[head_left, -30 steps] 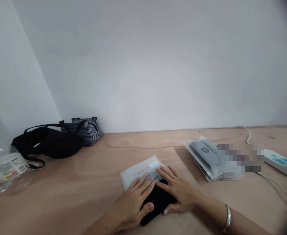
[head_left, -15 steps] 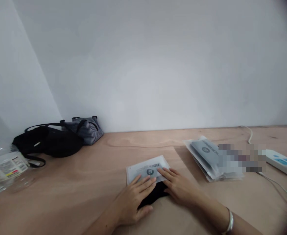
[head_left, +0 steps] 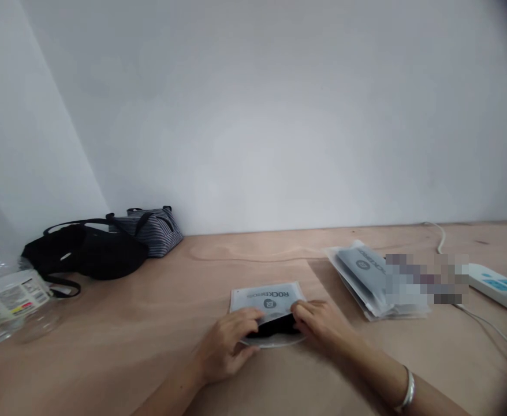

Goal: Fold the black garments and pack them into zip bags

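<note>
A frosted plastic bag (head_left: 260, 299) with ROCKBROS lettering lies on the table in front of me, its mouth facing me. Folded black fabric (head_left: 276, 327) shows in the gap between the bag's upper and lower layers. At the left side of the mouth, my left hand (head_left: 230, 341) has its fingers curled over the edge, the thumb lower down by the bottom layer. My right hand (head_left: 320, 323), a silver bracelet on its wrist, pinches the right side of the mouth. The fingertips partly hide the bag's edges.
More frosted bags (head_left: 361, 277) lie stacked at the right, partly blurred out, near a white power strip (head_left: 496, 286) with a cable. At the left stand a clear plastic bottle (head_left: 11, 297), a black bag (head_left: 93, 248) and a striped bag (head_left: 162, 234) by the wall.
My hands have gone from lying flat on the bag and black fabric to gripping both sides of the bag's mouth. The fabric now sits inside, with the lower layer showing beneath it.
</note>
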Motion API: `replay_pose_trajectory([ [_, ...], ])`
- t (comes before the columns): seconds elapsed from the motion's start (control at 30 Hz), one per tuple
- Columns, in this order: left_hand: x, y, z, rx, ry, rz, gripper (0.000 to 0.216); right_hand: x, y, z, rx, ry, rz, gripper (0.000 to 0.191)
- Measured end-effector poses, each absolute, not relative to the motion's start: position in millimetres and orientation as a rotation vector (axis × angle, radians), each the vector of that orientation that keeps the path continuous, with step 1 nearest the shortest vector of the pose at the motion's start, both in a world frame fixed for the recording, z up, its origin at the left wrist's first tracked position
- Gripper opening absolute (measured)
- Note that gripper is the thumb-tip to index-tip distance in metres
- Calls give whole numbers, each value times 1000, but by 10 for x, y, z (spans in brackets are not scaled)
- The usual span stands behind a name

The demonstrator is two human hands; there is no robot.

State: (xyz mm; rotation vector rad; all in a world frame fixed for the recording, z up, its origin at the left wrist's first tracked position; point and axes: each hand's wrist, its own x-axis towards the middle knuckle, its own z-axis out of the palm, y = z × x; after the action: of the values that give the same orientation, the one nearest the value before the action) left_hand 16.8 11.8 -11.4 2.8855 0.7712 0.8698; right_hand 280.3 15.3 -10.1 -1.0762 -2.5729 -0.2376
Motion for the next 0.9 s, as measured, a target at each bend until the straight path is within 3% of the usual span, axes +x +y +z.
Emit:
replay_pose_trajectory([
  [0.13, -110, 104, -101, 2890, 804, 876, 39, 2602, 65, -6, -1050, -2433, -163, 20],
  [0.4, -235, 156, -266, 3039, 831, 998, 22, 1750, 56, -224, -774, -2535, -445, 14],
  [0.5, -199, 147, -282, 2967, 848, 955, 26, 1572, 89, -321, -706, -2535, -536, 11],
  [0.9, -215, 176, -346, 2847, 829, 937, 26, 2274, 31, -329, -719, -2569, -661, 17],
])
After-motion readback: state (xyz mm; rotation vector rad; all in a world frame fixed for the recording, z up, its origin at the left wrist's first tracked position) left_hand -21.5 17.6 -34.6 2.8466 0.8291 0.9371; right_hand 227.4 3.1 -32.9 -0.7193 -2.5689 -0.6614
